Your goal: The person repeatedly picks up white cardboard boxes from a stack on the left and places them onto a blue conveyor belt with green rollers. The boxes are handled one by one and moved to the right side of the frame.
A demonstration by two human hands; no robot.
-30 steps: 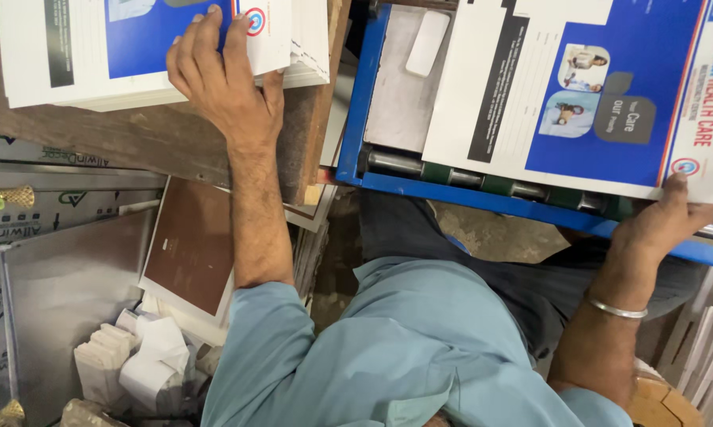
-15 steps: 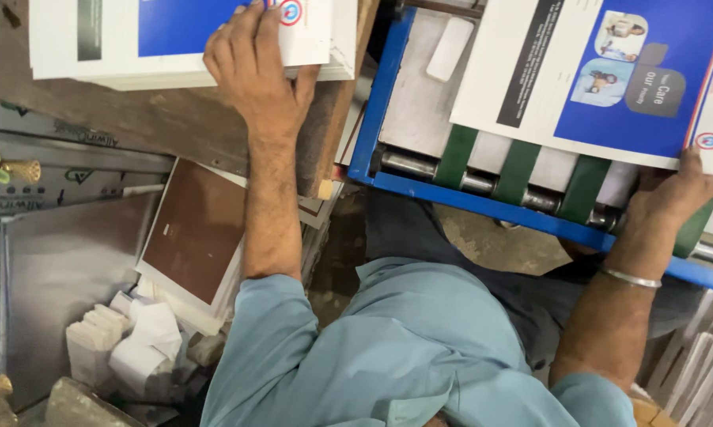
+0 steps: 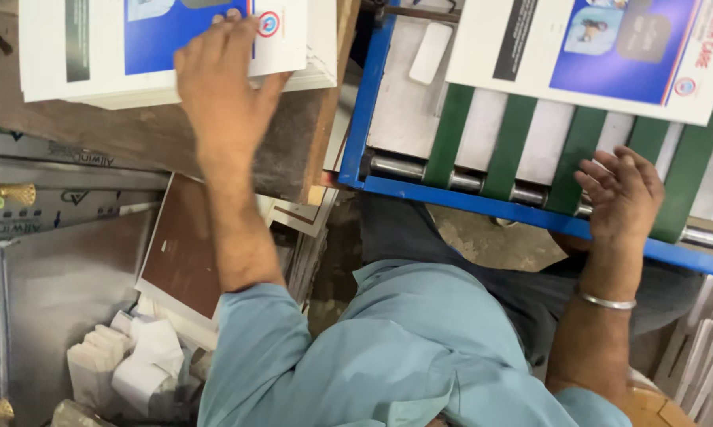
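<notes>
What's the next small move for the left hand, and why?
Probably slide the top printed sheet off the stack toward the green belts. The left hand lies flat on that sheet, while the right hand rests open at the feeder's blue frame, and the sheet on the belts sits well up them.

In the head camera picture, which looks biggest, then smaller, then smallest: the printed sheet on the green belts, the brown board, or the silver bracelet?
1. Printed sheet on the green belts, though it runs off the picture.
2. Brown board, partly hidden by the left arm.
3. Silver bracelet, by far the smallest.
</notes>
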